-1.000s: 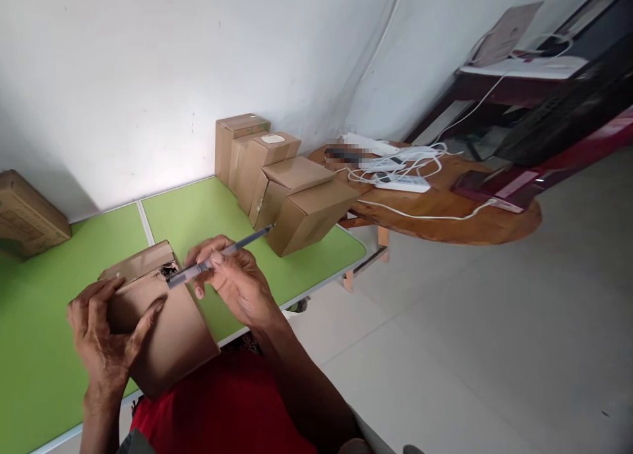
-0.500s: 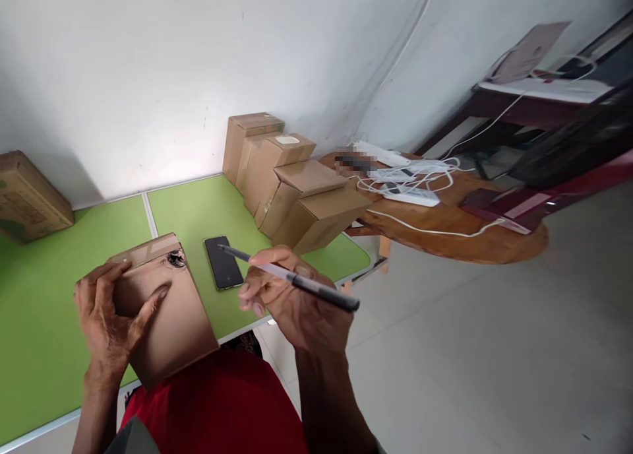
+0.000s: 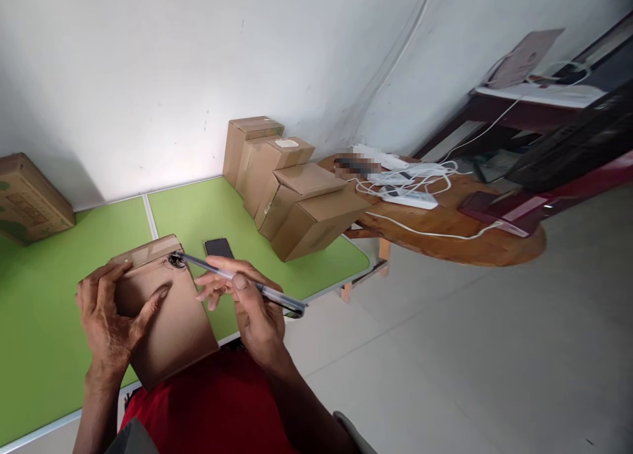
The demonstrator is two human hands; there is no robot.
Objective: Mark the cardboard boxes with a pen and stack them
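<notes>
A brown cardboard box (image 3: 182,328) lies tilted at the front edge of the green table, close against my body. My left hand (image 3: 111,309) grips its left side, thumb flat on the upper face and fingers over the far edge. Near the box's far right corner is a dark scribbled patch (image 3: 177,260). My right hand (image 3: 247,302) pinches a pen (image 3: 270,291) between thumb and fingers. The pen's tip reaches the dark patch; whether it touches cannot be made out. Behind the right hand, a black phone (image 3: 218,247) lies on the table, partly covered by the fingers.
Several cardboard boxes (image 3: 321,220) stand in a row at the table's (image 3: 192,210) back right. Another printed box (image 3: 37,203) is at the far left. To the right, a wooden table (image 3: 425,233) bears white power strips and tangled cables (image 3: 420,177). A wall rises behind.
My right hand has moved left with the pen, bringing its tip from above the phone to the dark patch. The phone is now partly covered. My left hand and the box stay put.
</notes>
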